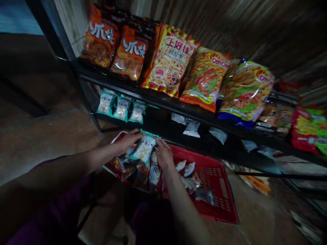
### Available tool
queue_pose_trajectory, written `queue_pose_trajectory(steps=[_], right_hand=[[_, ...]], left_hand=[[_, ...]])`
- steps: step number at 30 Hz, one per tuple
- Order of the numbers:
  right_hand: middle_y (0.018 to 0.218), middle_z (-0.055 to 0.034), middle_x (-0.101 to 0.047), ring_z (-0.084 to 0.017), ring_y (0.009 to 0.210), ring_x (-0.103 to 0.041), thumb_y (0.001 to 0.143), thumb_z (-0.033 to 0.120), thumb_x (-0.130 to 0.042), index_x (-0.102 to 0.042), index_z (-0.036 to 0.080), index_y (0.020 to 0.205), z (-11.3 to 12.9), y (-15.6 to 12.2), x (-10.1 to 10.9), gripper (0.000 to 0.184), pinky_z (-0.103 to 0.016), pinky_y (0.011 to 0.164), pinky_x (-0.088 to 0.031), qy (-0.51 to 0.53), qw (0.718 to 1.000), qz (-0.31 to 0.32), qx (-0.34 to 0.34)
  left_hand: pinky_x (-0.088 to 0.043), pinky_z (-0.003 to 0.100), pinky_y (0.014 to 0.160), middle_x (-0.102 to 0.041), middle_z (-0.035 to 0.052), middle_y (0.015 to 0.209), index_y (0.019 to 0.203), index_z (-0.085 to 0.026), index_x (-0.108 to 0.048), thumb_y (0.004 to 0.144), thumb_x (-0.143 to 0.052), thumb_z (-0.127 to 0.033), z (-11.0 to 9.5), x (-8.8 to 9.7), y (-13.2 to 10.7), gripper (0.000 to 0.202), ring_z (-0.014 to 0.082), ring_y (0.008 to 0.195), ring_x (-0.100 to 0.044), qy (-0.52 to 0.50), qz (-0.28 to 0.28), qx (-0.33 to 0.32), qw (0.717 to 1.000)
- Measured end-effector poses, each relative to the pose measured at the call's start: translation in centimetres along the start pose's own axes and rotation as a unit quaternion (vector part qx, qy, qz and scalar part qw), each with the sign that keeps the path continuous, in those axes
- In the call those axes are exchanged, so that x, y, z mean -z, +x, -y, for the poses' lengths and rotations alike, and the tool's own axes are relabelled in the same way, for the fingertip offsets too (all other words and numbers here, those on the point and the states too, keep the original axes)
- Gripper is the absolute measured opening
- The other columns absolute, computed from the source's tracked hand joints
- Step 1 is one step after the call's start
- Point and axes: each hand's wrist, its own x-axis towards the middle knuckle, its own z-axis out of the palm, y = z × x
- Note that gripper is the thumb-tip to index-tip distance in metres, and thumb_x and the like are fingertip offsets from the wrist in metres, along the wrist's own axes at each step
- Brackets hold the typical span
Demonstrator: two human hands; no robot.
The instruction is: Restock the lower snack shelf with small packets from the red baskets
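Observation:
Both of my hands hold one teal and white snack packet (pixel 145 148) above a red plastic basket (pixel 217 190). My left hand (pixel 129 139) grips the packet's left edge, fingers curled over it. My right hand (pixel 164 154) pinches its right edge. Under the packet, several more small packets (pixel 143 172) lie heaped in the basket's left end. Three matching teal packets (pixel 122 109) stand in a row on the lower black shelf (pixel 163 127), just above and left of my hands.
The upper shelf (pixel 143 92) carries large orange and yellow crisp and prawn-cracker bags (pixel 170 64). Small clear-white packets (pixel 192 129) lie further right on the lower shelf. The basket stands on a brown floor (pixel 51 136). The picture's right side is blurred.

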Motion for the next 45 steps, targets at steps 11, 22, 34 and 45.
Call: queue_pose_trajectory(steps=[11, 22, 34, 45], right_hand=[[0.061, 0.0083, -0.065, -0.008, 0.055, -0.057, 0.058, 0.026, -0.08, -0.061, 0.021, 0.068, 0.8, 1.4, 0.9, 0.023, -0.019, 0.053, -0.044, 0.032, 0.999, -0.043, 0.01], [0.077, 0.0025, -0.071, -0.012, 0.072, -0.064, 0.067, 0.028, -0.073, -0.064, 0.021, 0.074, 0.4, 2.6, 1.9, 0.014, -0.022, 0.062, -0.05, 0.035, 0.997, -0.053, 0.042], [0.065, 0.0041, -0.066, -0.01, 0.06, -0.06, 0.076, 0.028, -0.067, -0.061, 0.02, 0.074, 0.7, 3.2, 2.2, 0.011, -0.021, 0.056, -0.049, 0.049, 0.995, -0.082, 0.011], [0.094, -0.0015, -0.071, -0.013, 0.081, -0.064, 0.079, 0.052, -0.062, -0.068, 0.022, 0.093, 1.5, 0.9, 0.8, 0.033, -0.022, 0.065, -0.051, -0.043, 0.998, -0.019, -0.031]], left_hand=[[-0.047, 0.033, 0.079, -0.066, 0.0098, 0.11, 0.104, -0.016, -0.063, 0.069, -0.069, -0.031, 0.3, 0.2, -1.1, 0.039, 0.0242, 0.099, -0.061, 0.036, 0.129, 0.049, 0.99], [-0.046, 0.034, 0.085, -0.069, 0.0079, 0.103, 0.099, -0.015, -0.065, 0.066, -0.074, -0.022, 1.1, 0.0, -0.6, 0.035, 0.0209, 0.093, -0.063, -0.003, 0.113, -0.011, 0.994], [-0.044, 0.031, 0.086, -0.069, 0.0067, 0.102, 0.095, -0.015, -0.066, 0.058, -0.071, -0.007, 1.7, 0.0, -0.5, 0.038, 0.0187, 0.091, -0.062, -0.018, 0.118, -0.002, 0.993], [-0.046, 0.027, 0.076, -0.068, 0.0053, 0.097, 0.096, -0.014, -0.064, 0.063, -0.068, -0.009, 1.2, 0.0, 0.6, 0.034, 0.0149, 0.081, -0.061, -0.08, 0.039, -0.049, 0.995]])
